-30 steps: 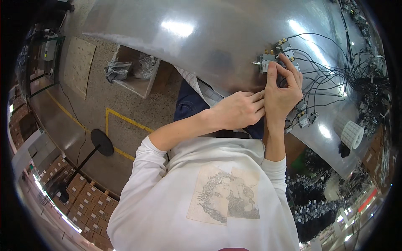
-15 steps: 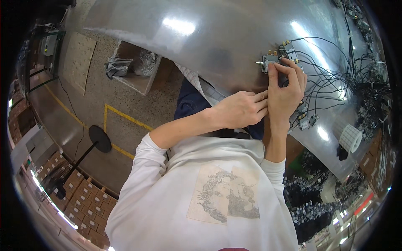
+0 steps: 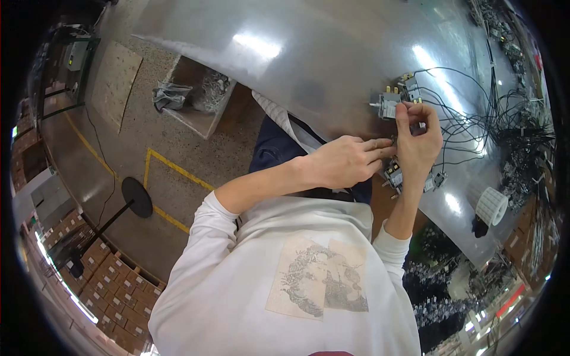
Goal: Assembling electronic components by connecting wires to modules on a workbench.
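Observation:
A small metal-cased switch (image 3: 389,107) with a pale shaft and brass terminals lies on the shiny metal table (image 3: 332,65). At its right end, the thumb and forefinger of my right hand (image 3: 420,142) are closed in a pinch on its edge. The fingertips themselves are partly hidden. My left hand (image 3: 341,160) reaches across, fingers stretched toward the right palm, its thumb out of sight. Another switch (image 3: 412,89) with black wires sits just beyond the right hand. More switches (image 3: 393,172) lie beside the right wrist, near the table's edge.
Black wires (image 3: 469,127) spread over the table's right side toward a dark heap of parts (image 3: 525,145). A white slotted plastic basket (image 3: 491,206) stands there. On the floor at left are an open box (image 3: 205,127) with clear plastic bags and a round black stand base (image 3: 137,197).
The view has shifted slightly. My right thumb has slid from the switch's face to its right edge. My left fingers have moved right, and switches beside the right wrist are more exposed.

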